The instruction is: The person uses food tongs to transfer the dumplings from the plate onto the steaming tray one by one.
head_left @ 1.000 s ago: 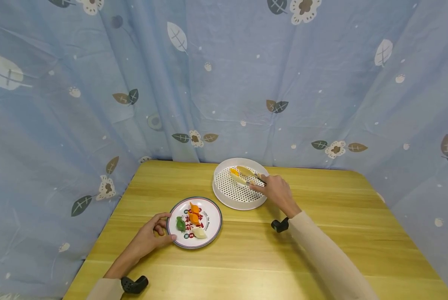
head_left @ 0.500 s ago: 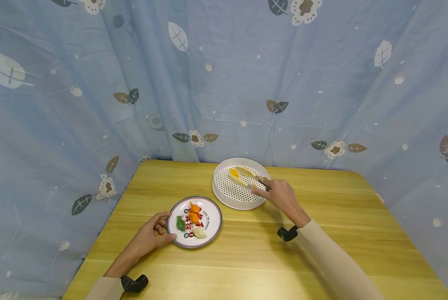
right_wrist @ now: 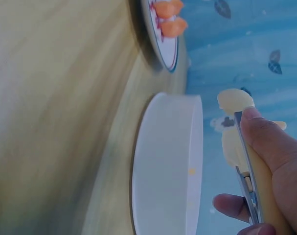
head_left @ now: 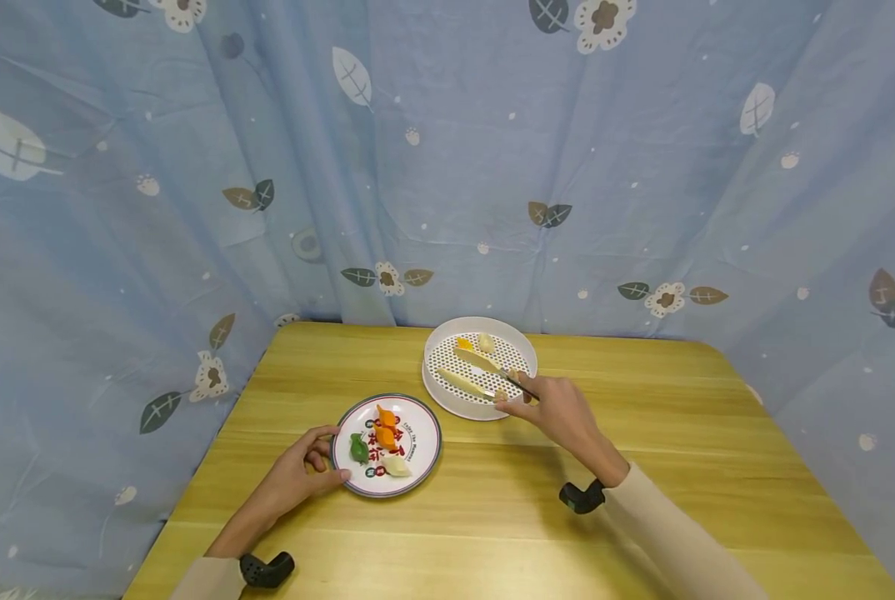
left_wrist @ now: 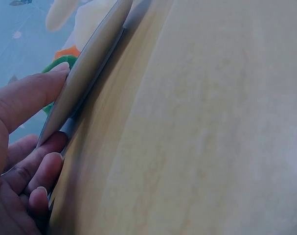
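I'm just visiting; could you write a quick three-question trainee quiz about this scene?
1. How many orange dumpling-shaped pieces lie on the round, white, dark-rimmed plate?
2. The right hand holds cream-tipped metal tongs over a round, white, perforated tray. True or false: the tips touch each other.
3. The left hand grips: a) the tongs; b) the plate; c) the tray.

Key: 1. Two. 2. False; they stand apart. 3. b.
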`<action>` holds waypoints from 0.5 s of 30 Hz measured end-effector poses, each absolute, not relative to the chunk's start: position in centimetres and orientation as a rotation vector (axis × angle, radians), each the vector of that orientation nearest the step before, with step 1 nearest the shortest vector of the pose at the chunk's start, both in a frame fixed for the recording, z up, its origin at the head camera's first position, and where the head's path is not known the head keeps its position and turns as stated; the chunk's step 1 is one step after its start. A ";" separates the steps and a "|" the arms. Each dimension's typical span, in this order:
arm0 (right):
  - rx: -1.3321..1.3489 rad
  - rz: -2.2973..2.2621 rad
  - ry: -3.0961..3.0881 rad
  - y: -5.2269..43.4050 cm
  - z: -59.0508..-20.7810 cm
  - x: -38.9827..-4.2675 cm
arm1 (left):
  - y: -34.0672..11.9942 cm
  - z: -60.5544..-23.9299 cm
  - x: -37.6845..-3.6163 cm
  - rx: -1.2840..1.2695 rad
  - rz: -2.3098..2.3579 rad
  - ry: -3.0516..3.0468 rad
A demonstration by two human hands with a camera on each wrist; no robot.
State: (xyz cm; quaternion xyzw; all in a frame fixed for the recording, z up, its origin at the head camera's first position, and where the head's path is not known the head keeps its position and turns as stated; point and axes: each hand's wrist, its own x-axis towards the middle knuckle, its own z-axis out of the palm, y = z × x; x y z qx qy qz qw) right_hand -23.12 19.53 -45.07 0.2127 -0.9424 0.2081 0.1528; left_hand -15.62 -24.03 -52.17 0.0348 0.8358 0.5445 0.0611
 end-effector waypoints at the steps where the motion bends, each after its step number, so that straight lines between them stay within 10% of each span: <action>1: 0.617 0.595 -2.703 19.5 -45.1 -22.9 | -24.0 -52.2 -15.7 0.101 1.647 2.530; 15: 0.716 0.674 -2.677 18.7 -45.6 -19.5 | -24.0 -52.2 -15.6 0.105 1.636 2.536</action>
